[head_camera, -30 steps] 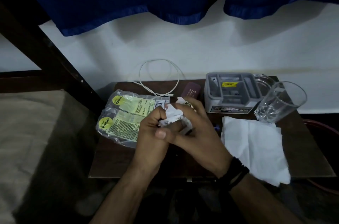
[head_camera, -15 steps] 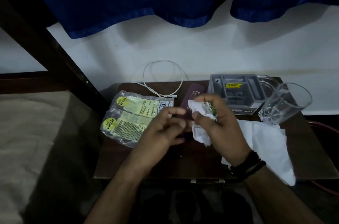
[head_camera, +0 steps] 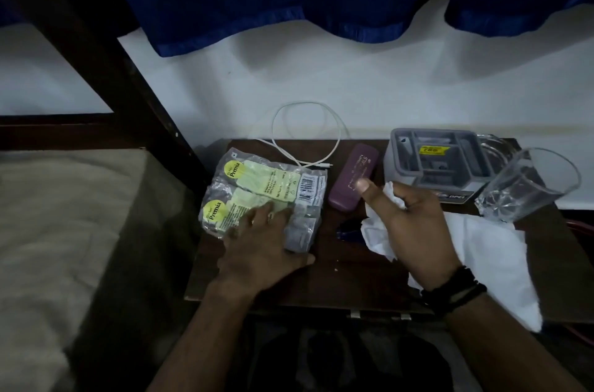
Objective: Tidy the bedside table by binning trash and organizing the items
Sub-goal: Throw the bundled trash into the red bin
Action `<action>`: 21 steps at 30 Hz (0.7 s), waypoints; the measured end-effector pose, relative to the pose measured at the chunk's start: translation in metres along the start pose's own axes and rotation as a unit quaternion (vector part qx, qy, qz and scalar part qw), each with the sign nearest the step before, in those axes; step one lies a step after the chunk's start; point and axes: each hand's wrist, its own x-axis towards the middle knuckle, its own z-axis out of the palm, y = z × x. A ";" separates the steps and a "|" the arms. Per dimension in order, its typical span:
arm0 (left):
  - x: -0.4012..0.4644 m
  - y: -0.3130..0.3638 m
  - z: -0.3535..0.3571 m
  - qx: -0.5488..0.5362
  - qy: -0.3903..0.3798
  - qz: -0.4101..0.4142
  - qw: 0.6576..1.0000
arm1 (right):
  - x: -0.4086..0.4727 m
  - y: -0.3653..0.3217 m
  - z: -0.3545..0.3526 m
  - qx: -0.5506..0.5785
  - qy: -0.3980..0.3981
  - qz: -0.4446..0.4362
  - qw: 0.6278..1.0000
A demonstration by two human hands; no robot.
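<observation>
On the dark wooden bedside table [head_camera: 321, 285] lies a clear plastic wrapper [head_camera: 257, 189] with green and yellow "Premia" labels, at the left. My left hand [head_camera: 260, 247] rests flat on its near end, fingers spread. My right hand [head_camera: 408, 224] hovers over the table's middle, closed on a crumpled white tissue [head_camera: 376, 234]. A purple case [head_camera: 353, 179] lies just beyond my right thumb. A small dark blue object [head_camera: 350, 231] sits between my hands, partly hidden.
A grey plastic organizer [head_camera: 434, 163] stands at the back right, with a clear drinking glass [head_camera: 527, 186] leaning beside it. A flat white tissue [head_camera: 491, 263] hangs over the right front edge. A white cable [head_camera: 305, 134] loops at the back. A bed [head_camera: 48, 231] is left.
My left hand has let go of the crumpled tissue and moved left onto the wrapper. My right hand keeps the tissue and has shifted right.
</observation>
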 end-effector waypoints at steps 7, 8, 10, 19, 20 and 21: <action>0.000 -0.013 -0.007 -0.061 0.221 0.054 0.972 | -0.004 -0.019 0.001 0.070 0.026 0.068 0.995; -0.004 -0.011 -0.012 -0.063 0.265 0.054 0.961 | -0.003 -0.015 0.001 0.085 0.032 0.080 0.993; -0.013 0.000 -0.026 -0.069 0.357 0.053 0.930 | 0.003 -0.010 -0.001 0.128 0.042 0.116 0.984; -0.021 0.026 -0.035 -0.035 0.368 0.261 0.892 | 0.009 -0.011 -0.013 0.302 -0.044 0.129 0.944; -0.021 0.026 -0.033 -0.026 0.372 0.252 0.893 | 0.009 -0.013 -0.015 0.319 -0.055 0.124 0.938; -0.020 0.026 -0.032 -0.018 0.378 0.244 0.893 | 0.009 -0.017 -0.016 0.339 -0.076 0.114 0.931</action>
